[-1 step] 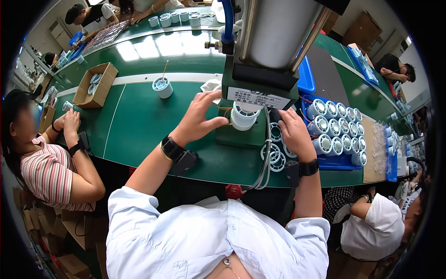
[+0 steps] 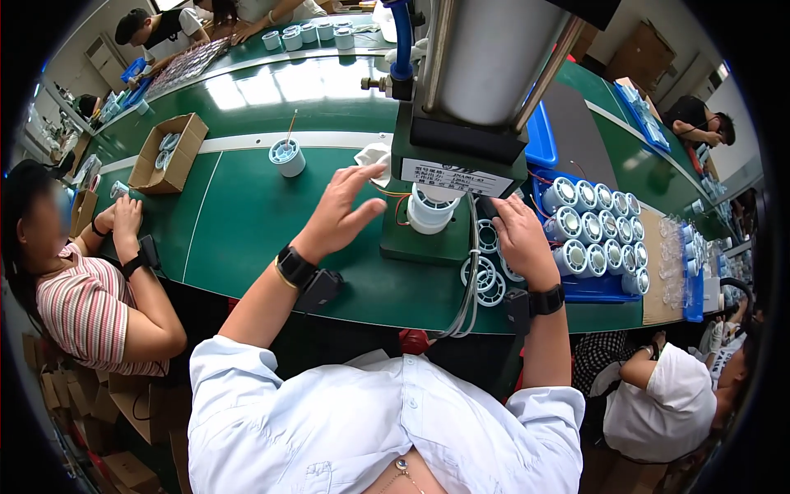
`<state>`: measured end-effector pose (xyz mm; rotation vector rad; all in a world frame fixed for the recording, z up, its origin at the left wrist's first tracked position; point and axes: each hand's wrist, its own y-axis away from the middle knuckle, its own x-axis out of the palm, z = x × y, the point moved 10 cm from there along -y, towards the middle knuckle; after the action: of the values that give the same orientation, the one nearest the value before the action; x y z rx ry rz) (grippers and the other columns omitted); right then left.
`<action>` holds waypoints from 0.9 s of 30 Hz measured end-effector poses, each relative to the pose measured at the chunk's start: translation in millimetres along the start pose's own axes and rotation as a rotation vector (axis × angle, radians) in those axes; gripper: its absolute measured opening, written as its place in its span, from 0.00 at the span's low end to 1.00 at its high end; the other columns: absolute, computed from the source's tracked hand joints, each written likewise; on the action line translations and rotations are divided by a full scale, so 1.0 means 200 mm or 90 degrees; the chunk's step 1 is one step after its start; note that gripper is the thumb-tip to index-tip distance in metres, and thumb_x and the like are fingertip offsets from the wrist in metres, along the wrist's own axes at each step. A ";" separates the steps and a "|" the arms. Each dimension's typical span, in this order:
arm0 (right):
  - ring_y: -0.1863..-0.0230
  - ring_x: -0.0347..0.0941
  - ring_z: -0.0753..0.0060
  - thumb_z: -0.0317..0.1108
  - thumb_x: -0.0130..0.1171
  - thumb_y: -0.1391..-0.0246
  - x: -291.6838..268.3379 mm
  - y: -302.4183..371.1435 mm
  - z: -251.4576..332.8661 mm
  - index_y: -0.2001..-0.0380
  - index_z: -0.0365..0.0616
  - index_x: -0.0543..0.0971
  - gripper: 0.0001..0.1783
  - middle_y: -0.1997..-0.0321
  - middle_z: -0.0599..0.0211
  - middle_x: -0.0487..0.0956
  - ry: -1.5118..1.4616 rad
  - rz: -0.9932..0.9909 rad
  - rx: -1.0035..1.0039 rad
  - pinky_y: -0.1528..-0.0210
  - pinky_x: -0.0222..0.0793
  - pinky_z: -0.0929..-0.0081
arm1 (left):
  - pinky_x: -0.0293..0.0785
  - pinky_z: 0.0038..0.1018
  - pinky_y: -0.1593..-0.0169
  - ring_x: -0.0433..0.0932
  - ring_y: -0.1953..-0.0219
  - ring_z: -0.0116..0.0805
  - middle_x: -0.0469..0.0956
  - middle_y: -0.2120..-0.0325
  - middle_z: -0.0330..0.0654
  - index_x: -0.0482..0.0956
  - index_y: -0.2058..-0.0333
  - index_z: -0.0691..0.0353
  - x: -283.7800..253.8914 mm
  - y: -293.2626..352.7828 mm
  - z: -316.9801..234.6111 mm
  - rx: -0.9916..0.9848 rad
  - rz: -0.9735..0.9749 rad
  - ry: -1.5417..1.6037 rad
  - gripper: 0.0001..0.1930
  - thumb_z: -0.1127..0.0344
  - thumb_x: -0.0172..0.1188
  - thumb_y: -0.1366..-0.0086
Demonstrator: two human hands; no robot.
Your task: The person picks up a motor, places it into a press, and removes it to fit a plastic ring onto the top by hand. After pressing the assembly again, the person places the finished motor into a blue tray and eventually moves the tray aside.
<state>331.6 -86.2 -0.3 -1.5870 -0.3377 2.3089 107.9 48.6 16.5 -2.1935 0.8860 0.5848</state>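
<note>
A green press point(image 2: 461, 169) with a large grey cylinder stands before me. Under its head sits a light-blue round plastic housing point(image 2: 429, 212), upright on the green base, with thin red and yellow wires at its left side. My left hand point(image 2: 339, 212) is open just left of the housing, thumb and fingers apart, touching nothing. My right hand point(image 2: 523, 235) is at the right side of the press head, fingers stretched out by a small black part; whether they press it is hard to see. Several light-blue slotted rings point(image 2: 492, 288) lie below, partly behind grey cables point(image 2: 472, 284).
At right, a blue tray point(image 2: 597, 288) holds rows of similar housings. Another housing point(image 2: 288, 158) with a thin stick stands at left, near a cardboard box point(image 2: 169, 156) of parts. A white cloth point(image 2: 374, 158) lies behind my left hand. Co-workers sit on both sides.
My left hand has drawn slightly left, away from the housing and its wires. My right hand stays where it was, and the housing remains under the press.
</note>
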 end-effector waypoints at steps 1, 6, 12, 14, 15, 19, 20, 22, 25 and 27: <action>0.35 0.64 0.53 0.31 0.51 0.40 0.03 0.00 0.00 0.43 0.45 0.73 0.21 0.38 0.58 0.72 0.015 0.027 0.007 0.35 0.58 0.61 | 0.60 0.41 0.39 0.67 0.43 0.47 0.73 0.47 0.50 0.73 0.46 0.62 -0.06 0.06 0.09 -0.050 -0.026 0.040 0.28 0.51 0.62 0.39; 0.33 0.62 0.53 0.33 0.50 0.40 0.06 0.02 0.03 0.41 0.46 0.72 0.23 0.36 0.62 0.71 0.079 0.074 0.028 0.34 0.57 0.60 | 0.56 0.37 0.35 0.63 0.38 0.49 0.70 0.44 0.51 0.71 0.44 0.64 -0.09 0.19 0.24 -0.148 0.013 -0.084 0.26 0.55 0.59 0.36; 0.44 0.70 0.47 0.34 0.57 0.43 -0.08 -0.08 0.20 0.50 0.37 0.76 0.19 0.52 0.49 0.78 0.048 0.010 -0.023 0.40 0.62 0.61 | 0.52 0.41 0.34 0.61 0.35 0.48 0.67 0.40 0.49 0.69 0.41 0.62 -0.01 0.21 0.20 -0.094 0.081 -0.314 0.29 0.55 0.61 0.38; 0.50 0.75 0.50 0.38 0.63 0.47 -0.09 -0.14 0.35 0.52 0.35 0.77 0.22 0.54 0.49 0.80 -0.276 0.016 -0.047 0.46 0.68 0.63 | 0.52 0.42 0.34 0.60 0.35 0.48 0.66 0.40 0.48 0.68 0.41 0.61 0.00 0.20 0.21 -0.095 0.086 -0.314 0.29 0.55 0.61 0.38; 0.50 0.75 0.50 0.38 0.63 0.47 -0.09 -0.17 0.41 0.52 0.35 0.77 0.22 0.54 0.49 0.80 -0.272 0.014 -0.043 0.46 0.68 0.63 | 0.52 0.42 0.34 0.60 0.35 0.48 0.66 0.40 0.48 0.68 0.41 0.61 0.00 0.20 0.20 -0.091 0.084 -0.311 0.29 0.55 0.61 0.38; 0.58 0.78 0.57 0.41 0.70 0.53 -0.06 -0.26 0.51 0.55 0.33 0.78 0.26 0.57 0.51 0.82 -0.282 0.055 0.005 0.52 0.72 0.69 | 0.54 0.44 0.34 0.61 0.35 0.47 0.67 0.40 0.47 0.70 0.42 0.61 0.03 0.15 0.21 -0.050 0.087 -0.305 0.28 0.54 0.61 0.39; 0.58 0.78 0.57 0.41 0.70 0.53 -0.03 -0.28 0.50 0.55 0.33 0.78 0.26 0.57 0.51 0.82 -0.267 0.040 0.023 0.52 0.72 0.69 | 0.55 0.43 0.35 0.62 0.36 0.48 0.67 0.40 0.47 0.70 0.43 0.61 0.01 0.16 0.23 -0.042 0.082 -0.303 0.28 0.55 0.61 0.39; 0.48 0.73 0.52 0.40 0.72 0.58 -0.02 -0.26 0.40 0.51 0.39 0.73 0.31 0.55 0.53 0.79 -0.517 -0.044 0.039 0.47 0.67 0.64 | 0.55 0.42 0.35 0.62 0.36 0.48 0.68 0.41 0.48 0.71 0.43 0.61 0.00 0.18 0.25 -0.030 0.078 -0.294 0.28 0.57 0.62 0.40; 0.51 0.73 0.62 0.39 0.73 0.58 -0.26 -0.09 0.24 0.50 0.41 0.73 0.32 0.53 0.59 0.77 -0.389 -0.155 0.087 0.48 0.68 0.70 | 0.55 0.41 0.35 0.62 0.36 0.49 0.68 0.41 0.48 0.70 0.43 0.62 -0.01 0.19 0.23 -0.042 0.093 -0.296 0.28 0.60 0.62 0.40; 0.51 0.72 0.67 0.38 0.74 0.57 -0.40 0.03 0.19 0.48 0.43 0.71 0.33 0.51 0.61 0.73 -0.250 -0.207 0.089 0.47 0.68 0.72 | 0.55 0.41 0.34 0.62 0.36 0.49 0.67 0.40 0.49 0.70 0.42 0.62 0.00 0.19 0.18 -0.028 0.108 -0.286 0.28 0.61 0.62 0.40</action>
<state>320.9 -124.1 79.5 -0.9283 -0.4738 2.3104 75.1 55.8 -23.5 -1.9190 0.8210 1.1342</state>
